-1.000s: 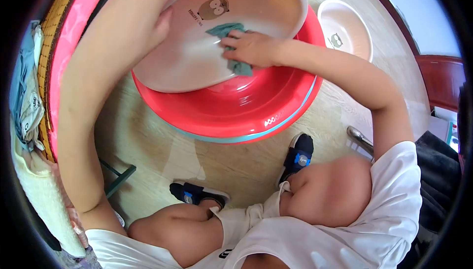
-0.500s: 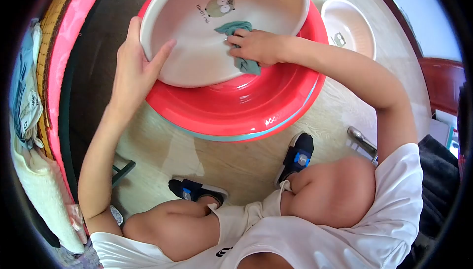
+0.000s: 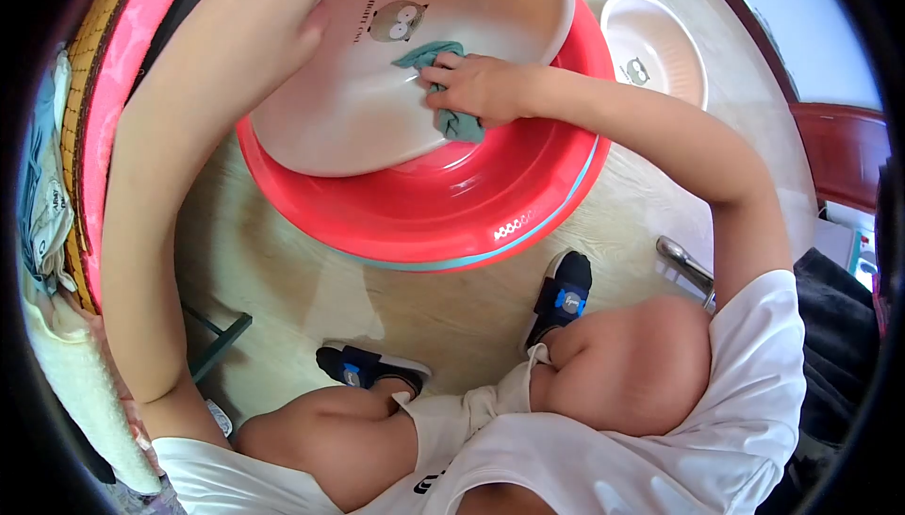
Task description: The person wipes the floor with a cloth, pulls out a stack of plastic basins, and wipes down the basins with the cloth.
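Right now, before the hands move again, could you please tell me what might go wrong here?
The owl-print basin sits tilted over the red basin, so it might slip if the left hand loosens; how firmly that hand holds is unclear.
The green cloth, bunched under the right hand, could drop into the red basin.
The shoe nearer the red basin might bump it.

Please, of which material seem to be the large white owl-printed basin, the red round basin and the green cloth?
Large white owl-printed basin: probably plastic, smooth and semi-gloss; soft reflections, though enamel is possible.
Red round basin: likely plastic, glossy; bright highlights.
Green cloth: fabric, matte; soft folds under the right hand. Fibre unclear.
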### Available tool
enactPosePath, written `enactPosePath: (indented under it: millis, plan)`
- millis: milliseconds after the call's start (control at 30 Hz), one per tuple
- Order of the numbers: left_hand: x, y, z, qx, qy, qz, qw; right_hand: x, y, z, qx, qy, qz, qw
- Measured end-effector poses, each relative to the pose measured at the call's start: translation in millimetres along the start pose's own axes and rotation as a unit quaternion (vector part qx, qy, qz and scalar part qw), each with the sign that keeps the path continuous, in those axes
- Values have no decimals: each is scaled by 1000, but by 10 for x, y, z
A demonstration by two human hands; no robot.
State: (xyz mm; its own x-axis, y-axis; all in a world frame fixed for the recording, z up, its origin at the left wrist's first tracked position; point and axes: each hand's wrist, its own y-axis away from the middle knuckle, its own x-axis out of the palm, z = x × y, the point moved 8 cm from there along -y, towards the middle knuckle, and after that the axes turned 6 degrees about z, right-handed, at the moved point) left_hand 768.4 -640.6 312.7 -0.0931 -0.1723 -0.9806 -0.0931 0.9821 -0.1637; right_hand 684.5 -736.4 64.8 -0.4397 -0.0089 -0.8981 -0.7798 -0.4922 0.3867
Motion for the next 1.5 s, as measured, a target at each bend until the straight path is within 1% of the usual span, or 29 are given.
enactPosePath:
  millis: [33, 100, 167, 200, 267, 333, 400, 433, 467, 500, 533, 567, 600, 667, 700, 767, 800, 900, 933, 1000, 1100, 1200, 1267, 1300, 1333, 1400, 1433, 1500]
  plan:
    - [-131, -68, -212, -38, -3, -6, 999, 37, -39, -23, 6, -3, 10, 1000]
    - [-128, -25, -161, -77, -6, -8, 997, 72, -76, -59, 9, -8, 19, 1000]
    - [167, 256, 447, -187, 72, -13, 980, 54, -53, -52, -13, -5, 11, 1000]
    - [296, 371, 466, -185, 72, -11, 980, 83, -50, -45, -12, -7, 9, 1000]
    - [371, 739, 406, -172, 104, -138, 970, 111, -71, -21, -3, 19, -14, 1000]
    - [696, 1064, 447, -219, 146, -113, 958, 86, -77, -20, 0, 24, -10, 1000]
    - [913, 1222, 413, -249, 164, -111, 948, 97, -87, 0, 4, 24, -8, 1000]
    - [857, 1175, 376, -221, 143, -114, 958, 78, -99, -5, 4, 20, -11, 1000]
    - [777, 1126, 395, -220, 142, -112, 959, 83, -103, 2, 4, 15, -13, 1000]
    - [724, 1025, 428, -234, 121, -60, 963, 83, -102, -10, 5, 14, -14, 1000]
    - [689, 934, 461, -247, 98, -8, 964, 54, -105, 4, -19, -22, -26, 999]
    - [521, 805, 337, -167, 50, -60, 983, 15, -104, 30, -44, -58, -37, 997]
    - [470, 744, 395, -182, 24, -14, 983, -4, -107, 41, -45, -56, -37, 997]
    - [234, 603, 313, -117, -34, 13, 992, -15, -116, 87, -58, -76, -30, 995]
    - [129, 533, 306, -116, -35, 14, 993, -16, -103, 81, -57, -77, -32, 995]
    - [51, 371, 244, -98, -100, 70, 988, -40, -63, 40, -49, -77, -48, 995]
    - [-6, 265, 269, -101, -99, 68, 988, -46, -57, 33, -51, -74, -46, 995]
    - [57, -13, 131, 2, -176, 122, 977, -22, -72, 82, -40, -74, -26, 996]
    - [69, -84, 74, 13, -175, 126, 976, 0, -99, 124, -45, -91, -13, 995]
    - [15, -240, -44, -3, -139, 124, 982, 13, -143, 150, -51, -103, 5, 993]
    - [20, -248, -32, -31, -84, 78, 993, 27, -166, 125, -51, -110, 8, 993]
    - [53, 3, 173, -61, -10, -19, 998, 35, -184, 130, -59, -98, -14, 993]
    - [120, 323, 209, -95, 31, -61, 993, 57, -186, 129, -59, -99, -9, 993]
    - [165, 486, 148, -105, 45, -60, 992, 60, -192, 138, -58, -101, -10, 993]
    - [272, 640, 129, -92, 40, -81, 992, 51, -201, 147, -51, -93, -8, 994]
    - [368, 798, 144, -118, 80, -119, 983, 21, -223, 185, -46, -84, -3, 995]
    - [409, 847, 178, -123, 80, -119, 982, 7, -236, 209, -35, -64, -2, 997]
    - [511, 893, 336, -140, 164, -99, 971, -1, -263, 188, -23, -40, 0, 999]
